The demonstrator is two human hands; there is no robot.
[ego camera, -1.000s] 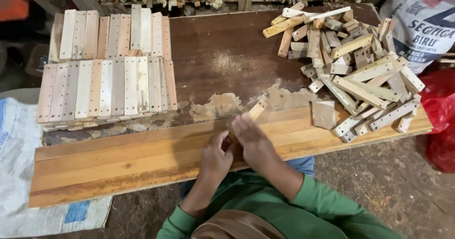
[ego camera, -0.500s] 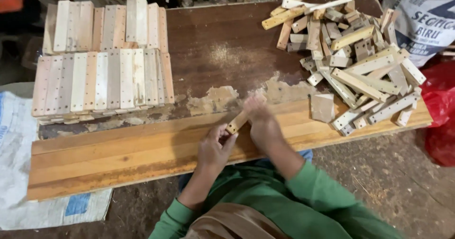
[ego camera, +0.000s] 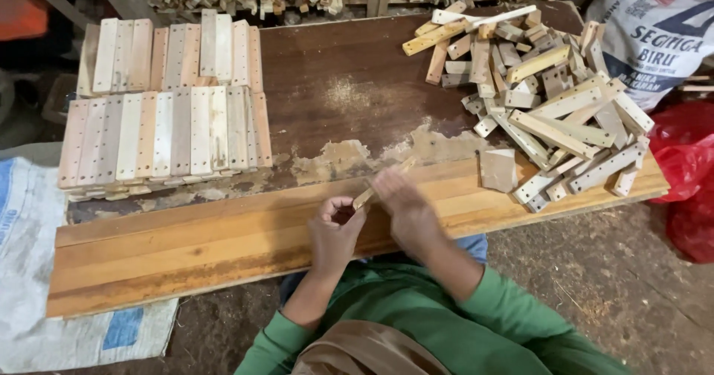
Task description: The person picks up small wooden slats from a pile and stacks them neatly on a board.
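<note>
Though blurred, wood strip [ego camera: 366, 195] between both hands.

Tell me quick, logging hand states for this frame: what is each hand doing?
Left hand: closed on the lower end of a small wooden strip.
Right hand: lies over the strip's upper part; its grip cannot be told.

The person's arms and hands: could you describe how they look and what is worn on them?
Both hands, the left hand and the right hand, are bare, with no gloves. No ring or watch is visible. Green long sleeves cover the arms, pushed up so the forearms show.
</note>
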